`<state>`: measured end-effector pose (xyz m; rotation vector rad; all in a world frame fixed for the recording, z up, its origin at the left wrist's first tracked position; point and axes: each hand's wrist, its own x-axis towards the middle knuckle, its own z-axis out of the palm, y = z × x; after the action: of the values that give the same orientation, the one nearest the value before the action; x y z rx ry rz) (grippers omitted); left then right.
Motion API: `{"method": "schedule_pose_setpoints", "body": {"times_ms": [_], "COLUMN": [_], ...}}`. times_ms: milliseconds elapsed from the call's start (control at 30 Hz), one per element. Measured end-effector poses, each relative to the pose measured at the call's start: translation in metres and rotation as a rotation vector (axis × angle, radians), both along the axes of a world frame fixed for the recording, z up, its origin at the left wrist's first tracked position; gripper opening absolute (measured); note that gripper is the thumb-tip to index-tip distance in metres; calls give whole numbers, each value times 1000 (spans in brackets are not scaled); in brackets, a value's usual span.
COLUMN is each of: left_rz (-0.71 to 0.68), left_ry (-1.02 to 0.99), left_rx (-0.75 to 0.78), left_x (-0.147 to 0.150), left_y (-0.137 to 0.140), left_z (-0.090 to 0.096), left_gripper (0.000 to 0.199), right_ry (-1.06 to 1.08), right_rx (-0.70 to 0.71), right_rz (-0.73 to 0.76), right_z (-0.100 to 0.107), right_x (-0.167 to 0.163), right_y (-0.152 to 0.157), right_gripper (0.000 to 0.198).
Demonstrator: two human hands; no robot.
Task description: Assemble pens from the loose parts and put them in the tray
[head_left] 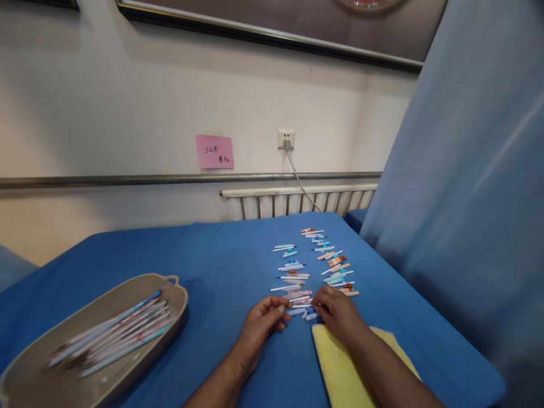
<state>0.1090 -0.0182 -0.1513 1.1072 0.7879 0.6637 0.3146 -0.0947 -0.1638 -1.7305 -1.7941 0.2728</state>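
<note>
Several groups of pen parts (296,275), with pale barrels, coloured clip pieces and thin white refills, lie in two columns on the blue-covered table. At the near end of the left column, my left hand (264,318) is closed, thumb and forefinger pinched at one end of a thin white pen refill (301,306). My right hand (339,310) is closed at its other end, beside a blue cap piece (311,315). The fingertips partly hide the small parts between them. Under my right forearm lies a yellow cloth (335,362).
A beige tray (181,294) with a bundle of pens (119,331) stands at the left. A blue curtain (459,187) hangs along the right. Behind the table (229,255) are a radiator (293,201), a plugged-in socket (286,139) and a pink note (215,152).
</note>
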Motion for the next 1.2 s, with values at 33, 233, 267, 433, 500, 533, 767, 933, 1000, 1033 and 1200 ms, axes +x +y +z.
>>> {"method": "schedule_pose_setpoints", "body": {"times_ms": [33, 233, 267, 433, 500, 533, 767, 933, 1000, 1033, 1200], "left_rz": [-5, 3, 4, 49, 78, 102, 486, 412, 255, 167, -80], "left_ry": [2, -7, -9, -7, -6, -6, 246, 764, 1120, 1333, 1694], "left_rx": [8, 40, 41, 76, 141, 178, 426, 811, 878, 850, 689], "left_x": [0, -2, -1, 2, 3, 3, -36, -124, -162, -179, -224], "left_y": [1, 4, 3, 2, 2, 2, -13, -14, -3, 3, 17], "left_z": [-1, -8, -9, -12, -11, -9, 30, 80, 96, 101, 107], "left_gripper": [32, 32, 33, 36, 35, 34, 25, 27, 25, 26, 20], "right_ry": [-7, -33, -31, 137, 356, 521, 1391, 1243, 1200, 1182, 1106], "right_rx": [-3, -22, -14, 76, 62, 32, 46, -70, -67, -62, -88], "right_rz": [-20, -70, -84, -42, 61, 109, 39, 50, 56, 61, 118], "right_z": [-1, -2, 0, 42, 64, 73, 54, 22, 19, 19, 13], "right_x": [0, -1, -2, -31, -57, -72, -141, -138, -137, -137, -142], "right_y": [0, -1, 0, 11, 21, 27, 52, 48, 47, 46, 44], "right_gripper": [17, 14, 13, 11, 7, 7, 27, 28, 27, 26, 25]}}
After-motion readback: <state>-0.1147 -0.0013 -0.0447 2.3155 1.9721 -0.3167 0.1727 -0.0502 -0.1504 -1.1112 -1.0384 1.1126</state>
